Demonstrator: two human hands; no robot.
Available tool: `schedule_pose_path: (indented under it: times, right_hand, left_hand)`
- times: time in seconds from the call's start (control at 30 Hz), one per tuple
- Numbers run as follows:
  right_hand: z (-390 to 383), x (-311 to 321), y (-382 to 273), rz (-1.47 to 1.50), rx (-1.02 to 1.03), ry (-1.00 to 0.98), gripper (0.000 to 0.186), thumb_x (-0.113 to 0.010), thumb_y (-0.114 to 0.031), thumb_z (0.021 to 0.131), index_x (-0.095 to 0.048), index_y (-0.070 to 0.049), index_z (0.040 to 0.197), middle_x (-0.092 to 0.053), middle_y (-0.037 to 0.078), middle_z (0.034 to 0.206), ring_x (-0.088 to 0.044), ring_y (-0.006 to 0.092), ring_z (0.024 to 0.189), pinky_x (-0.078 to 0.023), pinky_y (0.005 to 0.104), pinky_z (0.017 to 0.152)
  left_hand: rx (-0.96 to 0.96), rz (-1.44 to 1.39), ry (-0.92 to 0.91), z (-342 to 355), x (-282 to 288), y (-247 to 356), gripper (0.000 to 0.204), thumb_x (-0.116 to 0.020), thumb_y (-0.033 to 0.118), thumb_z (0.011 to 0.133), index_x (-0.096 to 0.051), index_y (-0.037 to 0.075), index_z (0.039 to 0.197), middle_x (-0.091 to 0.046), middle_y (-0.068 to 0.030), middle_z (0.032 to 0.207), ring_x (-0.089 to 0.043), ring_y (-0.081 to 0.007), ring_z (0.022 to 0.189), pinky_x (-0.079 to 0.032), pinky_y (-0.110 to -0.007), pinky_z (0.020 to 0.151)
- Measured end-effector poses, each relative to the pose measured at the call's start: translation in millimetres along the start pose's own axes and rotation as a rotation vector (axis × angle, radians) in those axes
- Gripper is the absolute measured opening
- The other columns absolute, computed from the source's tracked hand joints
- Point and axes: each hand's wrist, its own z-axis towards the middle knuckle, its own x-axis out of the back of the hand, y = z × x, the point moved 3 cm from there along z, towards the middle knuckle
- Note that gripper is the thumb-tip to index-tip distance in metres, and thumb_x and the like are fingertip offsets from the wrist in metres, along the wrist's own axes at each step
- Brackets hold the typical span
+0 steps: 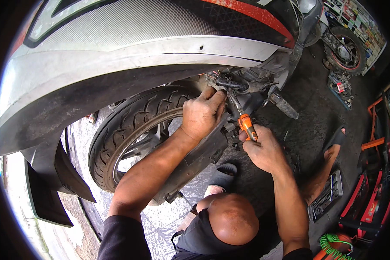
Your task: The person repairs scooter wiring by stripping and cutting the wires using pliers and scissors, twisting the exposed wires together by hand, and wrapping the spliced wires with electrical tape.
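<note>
A screwdriver (pixel 247 127) with an orange and black handle is gripped in my right hand (pixel 264 149). Its metal shaft points up and away, toward the dark parts under the scooter's body (pixel 130 41). My left hand (pixel 203 112) is closed, its thumb and fingertips pressed together beside a black cylindrical part (pixel 229 83) close to the screwdriver's tip. Whatever lies between those fingertips is hidden, as is the exact spot where the tip meets the parts. Below my left wrist is the rear wheel with its black tyre (pixel 112 143).
My bent knee (pixel 234 219) is close below the work. At right lie a tray of tools (pixel 327 197), a red tool chest (pixel 372 201) and a green coiled hose (pixel 331 248). Farther back are a box of parts (pixel 340 89) and another motorcycle's wheel (pixel 344 50).
</note>
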Motion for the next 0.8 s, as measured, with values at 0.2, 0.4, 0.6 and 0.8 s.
schedule_pose_path:
  times: [0.2,0.4,0.6,0.8]
  right_hand:
    - [0,-1,-3,0.003,0.069,0.002,0.021,-0.059,-0.003,0.080,-0.068,0.004,0.098,-0.064,0.007,0.078,-0.058,0.0142,0.068,-0.048,0.0327,0.065]
    - [0,-3,-2,-0.080,0.095,0.021,0.020,-0.060,-0.003,0.081,-0.068,0.004,0.098,-0.064,0.010,0.076,-0.059,0.0169,0.067,-0.049,0.0348,0.064]
    - [1,-6,1,-0.176,0.153,0.094,0.015,-0.060,0.000,0.079,-0.066,0.004,0.092,-0.068,0.016,0.077,-0.068,0.0277,0.071,-0.053,0.0394,0.067]
    - [6,-10,11,-0.212,0.070,0.061,0.013,-0.061,-0.002,0.083,-0.065,0.004,0.093,-0.071,0.024,0.090,-0.071,0.0419,0.085,-0.056,0.0458,0.079]
  left_hand:
    - [-0.025,-0.009,0.012,1,-3,-3,0.017,-0.072,0.014,0.086,-0.069,0.013,0.103,-0.066,-0.0105,0.089,-0.069,-0.0372,0.067,-0.057,-0.048,0.058]
    - [-0.029,0.045,-0.041,-1,0,0,0.015,-0.072,0.010,0.088,-0.069,0.011,0.103,-0.067,-0.0115,0.091,-0.069,-0.0380,0.071,-0.057,-0.046,0.059]
    - [-0.035,0.043,-0.014,-2,-2,4,0.017,-0.072,0.007,0.088,-0.068,0.010,0.104,-0.068,-0.0119,0.092,-0.069,-0.0389,0.073,-0.056,-0.047,0.059]
    - [-0.040,0.030,-0.007,-4,-5,4,0.018,-0.072,0.006,0.087,-0.068,0.008,0.105,-0.068,-0.0118,0.090,-0.069,-0.0392,0.073,-0.056,-0.047,0.058]
